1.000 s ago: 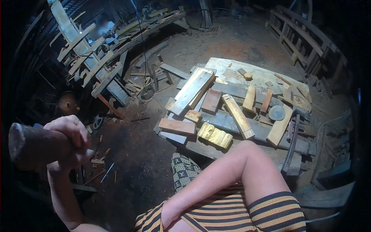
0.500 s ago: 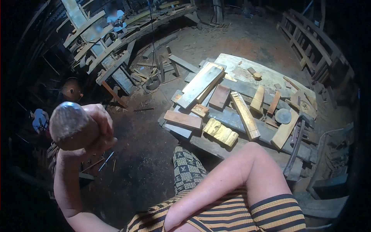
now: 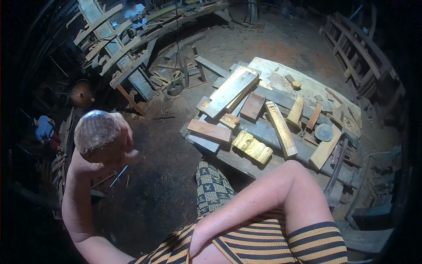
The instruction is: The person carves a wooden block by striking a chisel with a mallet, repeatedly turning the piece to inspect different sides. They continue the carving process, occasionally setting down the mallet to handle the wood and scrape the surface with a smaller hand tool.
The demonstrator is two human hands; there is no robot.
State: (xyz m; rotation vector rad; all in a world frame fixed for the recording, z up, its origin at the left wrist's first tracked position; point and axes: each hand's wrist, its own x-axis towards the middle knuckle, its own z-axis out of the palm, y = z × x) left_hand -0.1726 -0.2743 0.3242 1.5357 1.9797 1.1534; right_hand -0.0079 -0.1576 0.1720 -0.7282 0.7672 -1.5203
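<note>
My left hand is raised at the left, its fingers wrapped round a rounded brownish thing with a shiny top edge and a rough, ribbed-looking face. Its kind is hard to make out, since its broad end faces the camera. My right arm is bent across my striped shirt. The hand at its end is tucked low against my body, with the fingers hidden. Neither hand touches the wooden pieces on the low worktable in front of me.
On the worktable lie a carved yellow block, a reddish block, long planks, a round grey disc and a dark curved tool. Timber racks stand at the back left, where a person sits. A wooden frame stands at right.
My left hand and the rounded thing have moved a little right and slightly upward. The whole view has shifted slightly. My right arm stays folded.
</note>
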